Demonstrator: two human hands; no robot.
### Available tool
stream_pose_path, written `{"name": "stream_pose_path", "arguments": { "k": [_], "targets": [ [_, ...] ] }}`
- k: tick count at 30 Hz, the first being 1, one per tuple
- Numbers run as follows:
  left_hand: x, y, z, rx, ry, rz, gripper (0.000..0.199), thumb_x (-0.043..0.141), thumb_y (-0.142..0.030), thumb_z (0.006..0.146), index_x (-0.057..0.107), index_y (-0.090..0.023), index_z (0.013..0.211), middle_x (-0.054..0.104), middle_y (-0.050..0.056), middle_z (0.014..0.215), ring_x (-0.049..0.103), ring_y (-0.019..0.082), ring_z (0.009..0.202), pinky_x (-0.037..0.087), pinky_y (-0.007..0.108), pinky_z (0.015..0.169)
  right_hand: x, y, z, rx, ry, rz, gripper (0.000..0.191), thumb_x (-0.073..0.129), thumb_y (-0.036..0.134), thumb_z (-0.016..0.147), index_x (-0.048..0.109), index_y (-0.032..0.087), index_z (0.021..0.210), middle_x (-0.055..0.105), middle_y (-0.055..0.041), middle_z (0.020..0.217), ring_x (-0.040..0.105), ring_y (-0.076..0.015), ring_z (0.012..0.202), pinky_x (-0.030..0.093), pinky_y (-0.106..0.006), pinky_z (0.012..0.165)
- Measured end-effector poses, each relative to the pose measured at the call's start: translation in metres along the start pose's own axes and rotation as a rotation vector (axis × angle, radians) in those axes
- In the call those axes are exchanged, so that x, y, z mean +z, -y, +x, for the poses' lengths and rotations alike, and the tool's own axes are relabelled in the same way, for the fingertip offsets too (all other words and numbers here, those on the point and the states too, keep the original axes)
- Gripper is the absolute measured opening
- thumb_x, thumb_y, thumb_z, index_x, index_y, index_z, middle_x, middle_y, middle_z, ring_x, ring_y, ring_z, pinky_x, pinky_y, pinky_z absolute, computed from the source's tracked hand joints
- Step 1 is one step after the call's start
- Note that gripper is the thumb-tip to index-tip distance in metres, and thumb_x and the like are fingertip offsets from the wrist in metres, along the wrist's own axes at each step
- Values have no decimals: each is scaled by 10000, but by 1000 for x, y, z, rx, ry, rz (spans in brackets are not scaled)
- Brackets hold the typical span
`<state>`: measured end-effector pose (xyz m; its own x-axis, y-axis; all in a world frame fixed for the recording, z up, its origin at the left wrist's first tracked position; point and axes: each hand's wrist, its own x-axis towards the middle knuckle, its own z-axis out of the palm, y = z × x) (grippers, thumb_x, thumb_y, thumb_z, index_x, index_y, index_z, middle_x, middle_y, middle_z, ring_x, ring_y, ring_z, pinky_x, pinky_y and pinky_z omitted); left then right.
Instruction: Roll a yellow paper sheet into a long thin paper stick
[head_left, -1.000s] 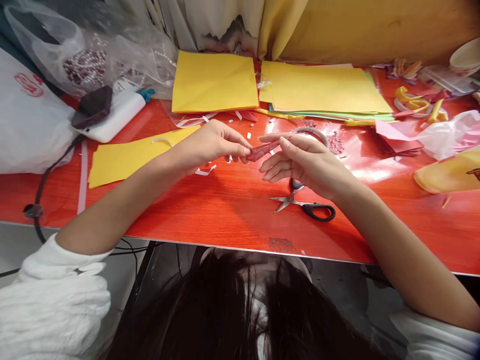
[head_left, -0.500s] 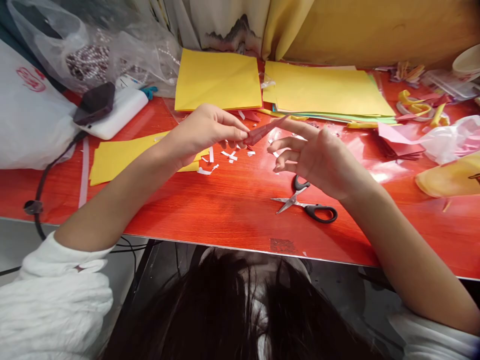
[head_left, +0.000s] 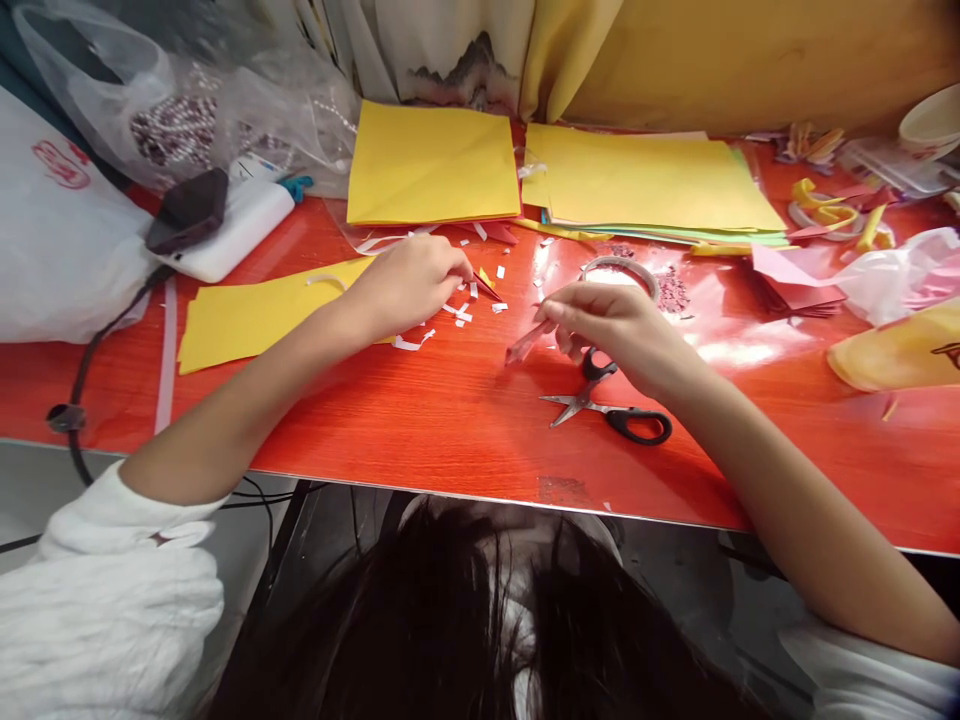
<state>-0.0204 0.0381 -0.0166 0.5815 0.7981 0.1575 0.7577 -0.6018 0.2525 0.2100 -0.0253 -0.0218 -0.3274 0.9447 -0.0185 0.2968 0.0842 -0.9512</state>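
Observation:
My right hand [head_left: 619, 320] pinches a small folded piece of red paper [head_left: 526, 343] between thumb and fingers, above the red table. Below that hand, black-handled scissors [head_left: 589, 402] lie with their blades spread. To the left, my left hand [head_left: 412, 280] is closed, fingertips down at a thin, dark red pointed thing [head_left: 486, 287] on the table, too small to name. White paper scraps [head_left: 459, 316] lie beside those fingertips. A roll of tape [head_left: 621, 268] sits just behind my right hand. Yellow paper strips [head_left: 259, 318] are partly under my left forearm.
Yellow sheets [head_left: 435, 160] and a second paper stack [head_left: 652, 185] lie at the back. A phone [head_left: 189, 210] rests on a white box at the left, near plastic bags. Pink paper [head_left: 799, 285] and a yellow cup [head_left: 900, 350] are on the right. Table edge [head_left: 450, 492] is in front.
The folded red paper has passed from my left hand to my right hand, which has closed and lowered. My left hand has moved left and down to the table by the scraps.

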Motion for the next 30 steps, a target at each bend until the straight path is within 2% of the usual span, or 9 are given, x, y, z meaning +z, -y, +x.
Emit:
{"name": "stream_pose_path", "arguments": {
  "k": [5, 9, 11, 13, 16, 19, 22, 26, 30],
  "targets": [
    [15, 10, 3, 87, 10, 114, 290, 405, -307, 895, 636, -178, 1013, 580, 62, 976, 543, 186, 948, 415, 327, 852, 11, -5, -2, -179, 147, -358, 308, 497, 417, 867, 686, 178, 915, 613, -46, 801, 538, -124, 684, 431, -290, 656],
    [14, 11, 2, 114, 4, 143, 295, 423, -358, 892, 643, -164, 915, 569, 65, 943, 527, 199, 945, 411, 334, 851, 13, -10, -1, -303, 108, -494, 222, 498, 289, 877, 668, 186, 978, 594, -64, 916, 552, -139, 766, 436, -296, 715],
    [13, 13, 3, 82, -29, 125, 282, 430, -349, 887, 635, -156, 896, 570, 72, 930, 520, 206, 954, 413, 339, 856, 14, -11, 0, -325, 60, -531, 161, 540, 256, 850, 643, 183, 950, 573, -61, 933, 543, -131, 748, 446, -286, 697],
    [14, 15, 4, 59, -84, 109, 254, 423, -312, 890, 616, -165, 962, 567, 79, 962, 508, 209, 979, 413, 346, 876, 17, -11, 0, -336, 48, -551, 101, 554, 237, 837, 625, 180, 881, 571, -57, 906, 545, -134, 742, 459, -291, 693],
    [18, 17, 4, 101, -127, 118, 277, 392, -273, 903, 571, -215, 1107, 544, 81, 1070, 475, 215, 1034, 404, 360, 912, 21, -13, 0, -412, 65, -556, 149, 491, 197, 865, 632, 180, 821, 605, -66, 881, 578, -157, 802, 473, -320, 752],
    [22, 18, 4, 135, -103, 135, 290, 379, -293, 914, 573, -243, 1123, 527, 84, 1109, 447, 233, 1070, 399, 382, 920, 21, -15, 0, -468, 66, -558, 239, 415, 160, 891, 653, 176, 867, 632, -82, 935, 596, -164, 858, 480, -331, 794],
    [23, 20, 4, 124, -97, 131, 276, 410, -319, 906, 591, -206, 1082, 531, 96, 1093, 440, 248, 1088, 391, 397, 934, 20, -15, -1, -471, 69, -565, 285, 373, 129, 897, 655, 158, 929, 637, -96, 987, 599, -165, 899, 484, -331, 821],
    [23, 24, 6, 115, -93, 127, 270, 440, -326, 894, 578, -166, 1062, 557, 101, 1057, 453, 251, 1081, 378, 408, 951, 20, -13, -3, -478, 97, -586, 306, 345, 127, 904, 642, 154, 974, 628, -104, 1043, 594, -172, 946, 478, -342, 850],
    [24, 24, 6, 156, -57, 146, 296, 392, -307, 914, 550, -175, 1127, 567, 95, 1093, 441, 254, 1095, 364, 425, 956, 22, -13, -3, -486, 86, -659, 258, 361, 150, 905, 611, 165, 970, 594, -111, 1051, 573, -178, 944, 469, -350, 837]
  ]
}}
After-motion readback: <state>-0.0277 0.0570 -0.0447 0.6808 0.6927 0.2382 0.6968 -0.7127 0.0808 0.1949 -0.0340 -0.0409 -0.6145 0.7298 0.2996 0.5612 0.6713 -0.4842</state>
